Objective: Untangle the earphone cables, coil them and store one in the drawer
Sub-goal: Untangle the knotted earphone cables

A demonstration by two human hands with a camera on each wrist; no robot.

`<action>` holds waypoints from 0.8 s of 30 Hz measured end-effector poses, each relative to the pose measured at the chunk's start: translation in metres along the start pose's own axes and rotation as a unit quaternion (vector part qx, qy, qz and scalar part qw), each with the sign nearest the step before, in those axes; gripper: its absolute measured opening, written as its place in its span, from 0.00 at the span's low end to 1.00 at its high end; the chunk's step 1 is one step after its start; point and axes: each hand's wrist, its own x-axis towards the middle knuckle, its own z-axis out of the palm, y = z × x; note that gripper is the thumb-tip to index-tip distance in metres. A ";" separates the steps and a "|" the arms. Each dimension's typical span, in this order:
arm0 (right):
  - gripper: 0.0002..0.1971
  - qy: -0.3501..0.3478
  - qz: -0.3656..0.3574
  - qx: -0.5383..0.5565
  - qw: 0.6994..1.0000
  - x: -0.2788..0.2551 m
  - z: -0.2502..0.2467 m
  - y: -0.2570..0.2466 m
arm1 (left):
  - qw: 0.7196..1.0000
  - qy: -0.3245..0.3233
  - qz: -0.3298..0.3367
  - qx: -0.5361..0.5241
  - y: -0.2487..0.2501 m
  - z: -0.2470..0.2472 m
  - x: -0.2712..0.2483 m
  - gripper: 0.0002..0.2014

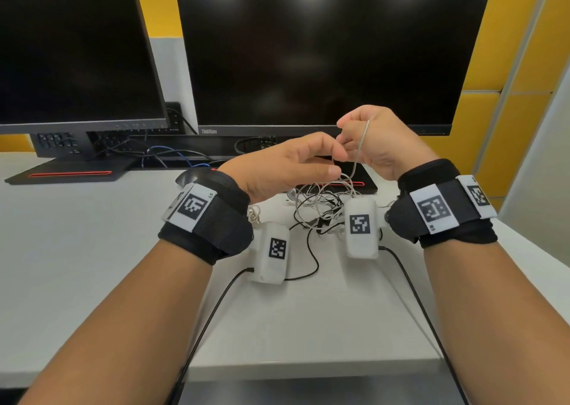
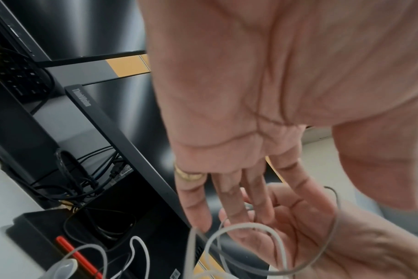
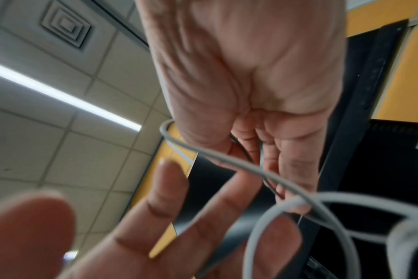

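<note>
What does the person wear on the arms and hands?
The left wrist strap and right wrist strap are black, with white tags bearing black square codes. Each carries a white coded box, left box, right box, trailing a thin black cable. The left hand wears a gold ring. No sleeves.

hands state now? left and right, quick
Left hand: open, fingers straight, reaching toward the thin grey cable.
Right hand: closed, gripping that cable.

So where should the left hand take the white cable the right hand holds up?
Probably the free stretch of the white cable below the right hand, above the tangle, pinching from the side of the left hand: there it hangs single, near upright; lower it runs into loops.
</note>
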 end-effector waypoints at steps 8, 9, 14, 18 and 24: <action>0.10 -0.015 -0.029 -0.024 0.999 0.005 -0.006 0.011 | 0.993 -0.004 0.039 -0.109 0.006 0.000 -0.003 0.06; 0.08 -0.034 -0.018 0.005 0.999 0.004 -0.009 0.011 | 0.990 0.038 0.047 -0.129 0.007 -0.001 -0.002 0.05; 0.12 -0.166 -0.067 0.178 0.968 0.000 -0.025 0.009 | 0.934 0.302 0.046 -0.186 0.006 -0.015 0.001 0.06; 0.09 -0.135 -0.106 0.405 0.898 -0.002 -0.032 0.006 | 0.896 0.400 0.010 -0.194 -0.001 -0.021 0.002 0.06; 0.09 -0.020 -0.109 0.567 0.816 0.000 -0.035 0.004 | 0.874 0.459 -0.023 -0.156 -0.008 -0.024 0.006 0.07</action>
